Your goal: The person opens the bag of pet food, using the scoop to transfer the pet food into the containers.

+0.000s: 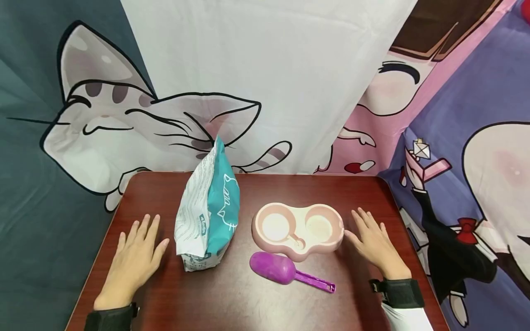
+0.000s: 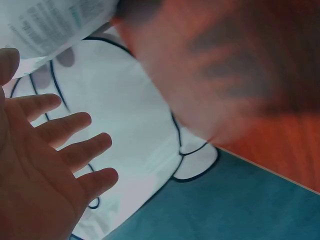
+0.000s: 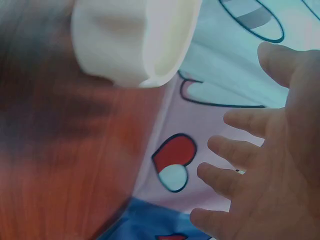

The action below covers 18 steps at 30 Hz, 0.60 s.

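My left hand (image 1: 134, 257) is at the table's left side, fingers straight and spread, holding nothing. Just right of it stands a teal and white bag (image 1: 223, 202) with a cat outline on its front; its printed side (image 2: 60, 25) shows in the left wrist view. On the right, my right hand (image 1: 374, 243) has its fingers extended, with the thumb close to a pale pink double bowl (image 1: 300, 230); whether they touch I cannot tell. The bowl's outer wall (image 3: 112, 45) appears in the right wrist view. A purple scoop (image 1: 273, 268) lies in front of the bowl, its handle pointing right.
The reddish-brown table (image 1: 198, 303) carries all these things. Behind it hangs a white cloth (image 1: 265, 55) with a cartoon cat, and a purple-blue cloth (image 1: 443, 138) with cartoon figures hangs to the right. Dark bands (image 1: 402, 293) circle both wrists.
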Motion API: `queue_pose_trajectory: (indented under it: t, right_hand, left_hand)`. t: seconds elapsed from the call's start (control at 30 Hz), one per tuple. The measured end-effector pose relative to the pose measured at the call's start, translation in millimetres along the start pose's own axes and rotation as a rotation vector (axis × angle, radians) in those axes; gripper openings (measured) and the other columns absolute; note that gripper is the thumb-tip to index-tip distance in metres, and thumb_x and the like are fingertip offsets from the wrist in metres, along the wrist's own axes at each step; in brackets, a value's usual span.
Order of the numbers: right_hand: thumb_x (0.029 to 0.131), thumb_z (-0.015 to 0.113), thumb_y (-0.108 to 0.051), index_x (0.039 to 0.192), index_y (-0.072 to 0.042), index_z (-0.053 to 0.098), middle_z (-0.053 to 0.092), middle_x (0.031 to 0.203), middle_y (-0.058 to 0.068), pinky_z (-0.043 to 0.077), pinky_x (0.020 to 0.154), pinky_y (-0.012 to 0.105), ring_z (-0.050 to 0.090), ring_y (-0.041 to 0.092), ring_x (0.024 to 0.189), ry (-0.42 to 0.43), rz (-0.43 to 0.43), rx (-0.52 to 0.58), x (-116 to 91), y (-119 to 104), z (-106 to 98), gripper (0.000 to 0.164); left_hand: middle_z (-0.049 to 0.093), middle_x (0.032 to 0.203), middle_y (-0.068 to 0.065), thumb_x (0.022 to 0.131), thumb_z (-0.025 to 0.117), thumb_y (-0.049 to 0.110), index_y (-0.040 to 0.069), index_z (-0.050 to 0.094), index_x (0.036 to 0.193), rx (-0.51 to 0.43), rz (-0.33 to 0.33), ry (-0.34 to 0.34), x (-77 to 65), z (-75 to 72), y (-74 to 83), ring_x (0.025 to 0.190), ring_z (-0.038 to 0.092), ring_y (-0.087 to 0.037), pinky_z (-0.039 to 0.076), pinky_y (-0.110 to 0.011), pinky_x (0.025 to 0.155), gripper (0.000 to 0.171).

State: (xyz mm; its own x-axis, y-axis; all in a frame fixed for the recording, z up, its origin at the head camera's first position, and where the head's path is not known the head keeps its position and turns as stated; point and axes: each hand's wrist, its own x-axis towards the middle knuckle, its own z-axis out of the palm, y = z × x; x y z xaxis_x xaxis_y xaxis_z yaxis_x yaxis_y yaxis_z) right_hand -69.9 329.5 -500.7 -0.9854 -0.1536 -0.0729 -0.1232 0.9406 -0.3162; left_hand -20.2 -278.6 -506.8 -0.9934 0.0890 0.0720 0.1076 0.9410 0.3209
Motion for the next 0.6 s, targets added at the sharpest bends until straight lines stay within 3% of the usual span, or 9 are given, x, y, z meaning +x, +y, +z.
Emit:
queue_pose_trajectory:
  t: [0.37,0.6]
  right_hand:
    - [0.100,0.067,-0.037,0.157,-0.003,0.040,0.032,0.165,0.024,0.018,0.114,0.079,0.026,0.051,0.152,0.047,-0.110,0.035,13.3,-33.9,-10.3,0.072]
    - [0.100,0.065,-0.040,0.159,-0.006,0.037,0.029,0.167,0.021,0.020,0.116,0.076,0.026,0.048,0.153,0.046,-0.170,0.050,25.2,-55.4,-16.4,0.074]
  left_hand:
    - [0.033,0.161,-0.031,0.105,0.058,0.031,0.004,0.031,0.161,0.011,0.072,0.096,9.7,-20.9,21.4,0.148,0.028,-0.055,0.012,-0.075,0.118,0.067]
    - [0.036,0.160,-0.030,0.104,0.060,0.028,0.004,0.034,0.160,0.022,0.113,0.146,17.5,-35.3,35.9,0.148,0.030,-0.053,0.016,-0.073,0.119,0.066]
